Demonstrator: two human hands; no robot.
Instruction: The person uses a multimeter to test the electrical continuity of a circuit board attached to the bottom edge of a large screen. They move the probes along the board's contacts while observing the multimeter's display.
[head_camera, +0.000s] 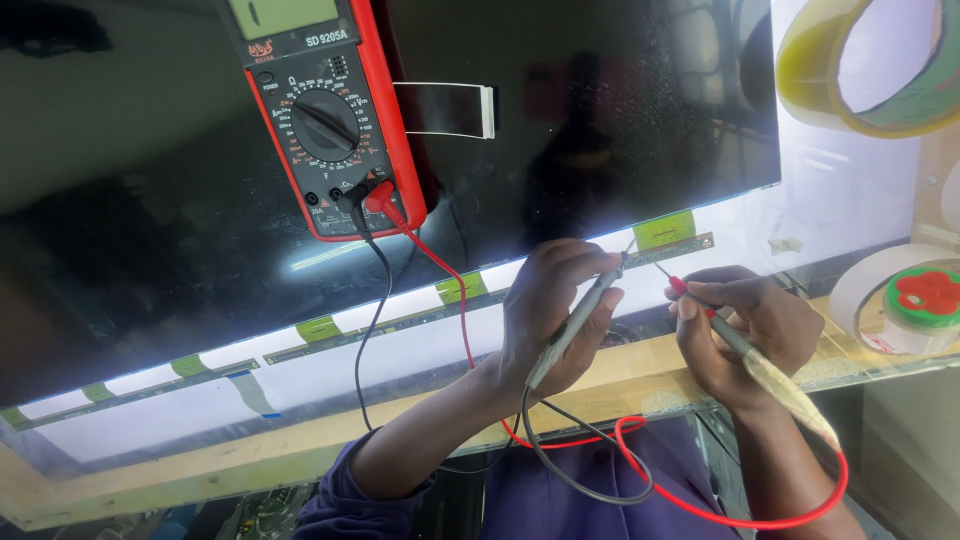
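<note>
- The left hand (555, 310), at centre frame, is closed around a slim grey probe (575, 325), its tip pointing up to the narrow circuit strip (400, 318).
- The right hand (745, 330), just right of it, pinches a red-tipped probe (700, 300) whose fine metal point slants up-left toward the same strip; the two tips sit near each other, apart.
- A black lead (365, 340) and a glossy red lead (455, 300) loop below the wrists and run up to the multimeter (325, 120).
- The multimeter, red rubber casing with round black dial, lies upper left on the dark glassy panel (150, 200).
- The strip runs diagonally along the panel's lit white edge, with green tabs.
- Tape rolls (900, 300) rest at the right, on the pale wooden worktop (200, 470).
</note>
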